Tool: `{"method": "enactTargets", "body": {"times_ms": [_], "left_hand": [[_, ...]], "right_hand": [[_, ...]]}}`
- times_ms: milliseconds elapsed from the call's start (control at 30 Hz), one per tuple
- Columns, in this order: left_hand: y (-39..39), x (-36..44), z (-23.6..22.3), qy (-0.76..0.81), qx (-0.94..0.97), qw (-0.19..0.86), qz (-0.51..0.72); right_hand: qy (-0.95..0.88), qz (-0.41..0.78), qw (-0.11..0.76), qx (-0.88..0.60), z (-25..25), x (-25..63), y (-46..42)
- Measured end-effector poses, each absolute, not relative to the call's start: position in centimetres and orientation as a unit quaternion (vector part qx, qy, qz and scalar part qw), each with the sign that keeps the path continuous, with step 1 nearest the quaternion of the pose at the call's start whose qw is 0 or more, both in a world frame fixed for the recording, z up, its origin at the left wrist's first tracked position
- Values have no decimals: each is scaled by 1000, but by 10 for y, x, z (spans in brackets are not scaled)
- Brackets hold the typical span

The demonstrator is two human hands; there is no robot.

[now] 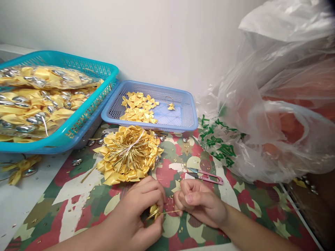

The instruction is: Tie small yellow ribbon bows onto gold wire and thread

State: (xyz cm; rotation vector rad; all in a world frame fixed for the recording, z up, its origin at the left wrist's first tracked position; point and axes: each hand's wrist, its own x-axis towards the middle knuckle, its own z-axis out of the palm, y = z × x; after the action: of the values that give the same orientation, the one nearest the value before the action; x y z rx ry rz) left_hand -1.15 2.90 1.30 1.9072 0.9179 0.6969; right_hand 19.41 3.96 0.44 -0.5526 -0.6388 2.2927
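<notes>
My left hand is closed around a small gold ribbon bow low in the middle of the view. My right hand pinches a thin gold cord that runs from the bow. Both hands hover just above a camouflage-patterned mat. Right behind my left hand lies a round bundle of gold bows and gold cords, tied at its centre with a pale strip.
Pink thread snips lie just beyond my right hand. A pale blue tray holds loose gold bows. At left a turquoise basket contains bagged bows with silver beads. A big plastic bag fills the right side. Silver beads are scattered about.
</notes>
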Motion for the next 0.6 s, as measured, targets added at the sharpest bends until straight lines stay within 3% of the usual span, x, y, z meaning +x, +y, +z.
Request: {"method": "enactTargets", "body": {"times_ms": [600], "left_hand": [[32,-11,22,378,778,432,256]], "right_hand": [[-250,879,342,-218,0,195,39]]}}
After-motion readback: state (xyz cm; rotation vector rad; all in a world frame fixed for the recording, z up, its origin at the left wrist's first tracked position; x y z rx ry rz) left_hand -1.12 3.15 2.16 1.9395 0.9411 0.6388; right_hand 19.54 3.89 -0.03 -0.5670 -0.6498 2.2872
